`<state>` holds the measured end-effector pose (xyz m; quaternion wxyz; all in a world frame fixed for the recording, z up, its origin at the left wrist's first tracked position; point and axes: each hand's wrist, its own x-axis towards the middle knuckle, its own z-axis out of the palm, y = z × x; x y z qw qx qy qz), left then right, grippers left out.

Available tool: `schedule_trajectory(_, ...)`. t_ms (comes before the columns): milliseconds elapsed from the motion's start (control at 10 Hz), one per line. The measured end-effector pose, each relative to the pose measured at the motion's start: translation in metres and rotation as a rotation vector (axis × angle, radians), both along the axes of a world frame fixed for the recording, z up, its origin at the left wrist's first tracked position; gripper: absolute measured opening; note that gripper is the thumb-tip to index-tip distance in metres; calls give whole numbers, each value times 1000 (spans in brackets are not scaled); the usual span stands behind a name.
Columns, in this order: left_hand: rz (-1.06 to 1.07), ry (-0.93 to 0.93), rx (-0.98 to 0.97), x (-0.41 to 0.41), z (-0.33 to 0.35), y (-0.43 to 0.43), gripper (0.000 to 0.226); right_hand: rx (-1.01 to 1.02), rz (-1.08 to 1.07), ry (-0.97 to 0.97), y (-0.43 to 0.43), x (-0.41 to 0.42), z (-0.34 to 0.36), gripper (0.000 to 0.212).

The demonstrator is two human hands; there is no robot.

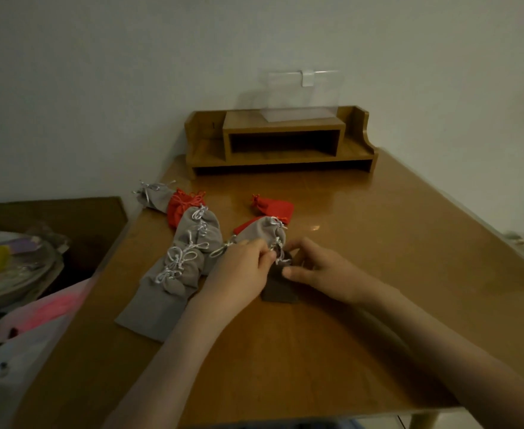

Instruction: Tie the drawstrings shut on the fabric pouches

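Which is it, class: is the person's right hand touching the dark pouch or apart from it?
Touching. The head view shows the right hand pinching the top edge of the dark pouch between thumb and curled fingers, with no gap.

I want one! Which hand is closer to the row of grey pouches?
Left. The left hand is beside the row of grey pouches; the right hand is beyond the dark pouch.

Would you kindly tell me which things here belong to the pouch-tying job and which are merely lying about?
Job: dark pouch, its white drawstring, grey pouches, red pouches, left hand, right hand.
Lying about: wooden shelf, clear stand, pink bag.
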<state>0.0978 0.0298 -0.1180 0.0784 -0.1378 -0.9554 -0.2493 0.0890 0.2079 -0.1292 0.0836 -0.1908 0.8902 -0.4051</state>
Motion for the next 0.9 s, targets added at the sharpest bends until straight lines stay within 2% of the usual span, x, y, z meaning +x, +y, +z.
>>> schedule_trajectory(100, 39, 73, 108, 11, -1, -10, 19, 79, -39, 95, -12, -1, -1, 35)
schedule_trajectory(200, 223, 188, -120, 22, 2, -27, 28, 60, -99, 101, -17, -1, -4, 35)
schedule_trajectory(300, 352, 14, -366, 30, -1, -54, 55, 82, -144, 135, -22, -2, -9, 38)
schedule_trajectory(400, 374, -210, -445, 33, -10, -74, 60, 107, -162, 171, -28, -2, -12, 39)
schedule_trajectory(500, 360, -314, -295, 27, -16, -72, 57, 116, -181, 174, -34, -1, -11, 38)
schedule_trajectory(600, 389, -314, -149, 17, -12, -57, 54, 136, -215, 183, -41, 0, -11, 39)
schedule_trajectory(800, 491, -295, -143, 5, -9, -29, 57, 126, -257, 181, -49, 3, -10, 41)
schedule_trajectory(900, 498, -165, -143, 7, -7, -25, 54, 142, -348, 241, -46, 5, -6, 48)
